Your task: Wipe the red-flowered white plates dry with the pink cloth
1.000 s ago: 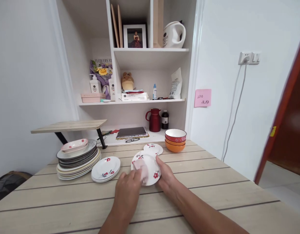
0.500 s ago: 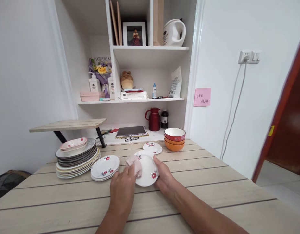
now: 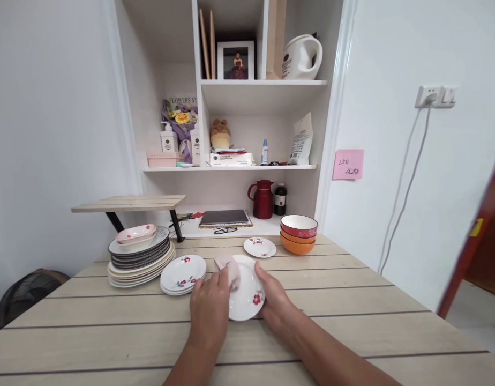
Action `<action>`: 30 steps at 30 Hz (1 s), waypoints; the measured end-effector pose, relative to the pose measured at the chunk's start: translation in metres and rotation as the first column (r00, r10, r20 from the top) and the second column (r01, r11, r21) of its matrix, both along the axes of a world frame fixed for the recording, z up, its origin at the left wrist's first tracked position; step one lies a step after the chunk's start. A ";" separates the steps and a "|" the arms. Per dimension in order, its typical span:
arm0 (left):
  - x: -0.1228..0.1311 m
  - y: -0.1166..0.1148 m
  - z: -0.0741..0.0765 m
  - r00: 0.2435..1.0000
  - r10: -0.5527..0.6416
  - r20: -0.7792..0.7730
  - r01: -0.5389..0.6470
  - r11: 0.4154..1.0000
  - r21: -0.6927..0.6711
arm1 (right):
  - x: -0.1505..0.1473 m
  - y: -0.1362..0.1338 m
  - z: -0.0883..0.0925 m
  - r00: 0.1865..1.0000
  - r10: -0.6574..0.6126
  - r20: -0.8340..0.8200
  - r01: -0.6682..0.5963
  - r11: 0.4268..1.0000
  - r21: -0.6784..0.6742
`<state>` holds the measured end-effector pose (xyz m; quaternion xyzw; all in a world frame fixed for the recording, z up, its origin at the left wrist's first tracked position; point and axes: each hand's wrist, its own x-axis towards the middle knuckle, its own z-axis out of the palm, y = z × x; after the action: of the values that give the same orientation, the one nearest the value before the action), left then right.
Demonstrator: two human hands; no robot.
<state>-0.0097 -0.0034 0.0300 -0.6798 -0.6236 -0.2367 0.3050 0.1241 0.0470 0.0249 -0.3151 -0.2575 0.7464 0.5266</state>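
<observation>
Plate (image 3: 247,295), tilted between the hands, edge grasped by right hand (image 3: 277,300); cloth (image 3: 230,269) against it, pinched by left hand (image 3: 210,305). Just left of left hand: low stack (image 3: 183,272); farther left, tall stack (image 3: 141,260). Beyond right hand: saucer (image 3: 260,247), bowls (image 3: 299,236). Below both: slatted table (image 3: 352,311). Farthest: shelves (image 3: 263,100).

Plate (image 3: 248,292) partly hidden by cloth (image 3: 231,269), forearms (image 3: 325,343) cropped below

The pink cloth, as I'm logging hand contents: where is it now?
In the head view, the pink cloth is in the left hand, just left of centre, over the left part of the flowered plate that the right hand holds.
</observation>
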 end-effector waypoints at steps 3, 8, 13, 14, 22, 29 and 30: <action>0.006 -0.002 -0.002 0.999 -0.047 0.001 0.047 0.998 -0.040 | 0.010 0.013 0.000 0.995 -0.077 -0.063 0.075 0.996 -0.040; 0.015 -0.001 -0.014 0.956 -0.284 -0.073 0.283 0.959 -0.020 | 0.012 0.007 0.006 0.999 -0.014 -0.050 0.013 1.000 -0.004; 0.007 0.001 -0.009 0.982 -0.176 -0.062 0.179 0.983 0.048 | -0.004 -0.008 0.000 0.995 0.093 0.032 -0.093 0.996 0.011; 0.005 0.001 -0.006 0.992 -0.119 -0.045 0.121 0.992 0.046 | -0.005 -0.007 -0.002 0.996 0.087 0.030 -0.087 0.996 0.011; 0.013 -0.004 -0.006 0.985 -0.168 -0.027 0.165 0.982 -0.089 | 0.014 0.017 -0.001 0.994 -0.085 -0.066 0.082 0.996 -0.043; 0.010 0.001 -0.014 0.961 -0.261 -0.097 0.264 0.964 0.018 | 0.000 -0.002 -0.001 0.997 0.082 0.010 -0.082 0.997 0.002; 0.008 0.002 -0.012 0.976 -0.204 -0.079 0.207 0.978 0.026 | -0.002 -0.003 -0.002 0.997 0.079 0.008 -0.079 0.997 0.016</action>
<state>-0.0019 -0.0015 0.0184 -0.7439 -0.5336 -0.2514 0.3140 0.1223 0.0439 0.0228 -0.3031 -0.2781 0.7633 0.4981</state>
